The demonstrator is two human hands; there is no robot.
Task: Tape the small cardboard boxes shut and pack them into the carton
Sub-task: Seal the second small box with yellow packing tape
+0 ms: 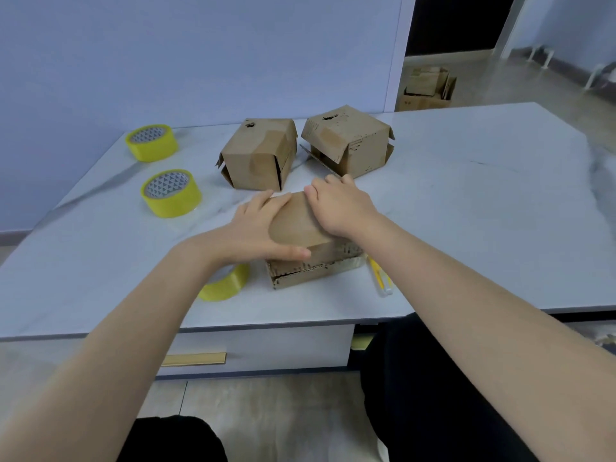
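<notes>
A small cardboard box [300,228] lies near the table's front edge with both my hands on it. My left hand [258,230] lies along its left side, fingers straight over the top flap and thumb along the front. My right hand [338,206] presses on the top flap from the right, fingers bent at the far edge. Two more small boxes, one [258,155] left and one [348,141] right, stand behind it with loose side flaps. A yellow tape roll [225,283] lies under my left wrist, partly hidden.
Two more yellow tape rolls, one [171,193] nearer and one [151,141] farther, lie at the table's left. A yellow-and-white cutter [380,276] lies right of the box. The white table [466,211] extends right. A carton [426,90] of cardboard stands on the floor beyond.
</notes>
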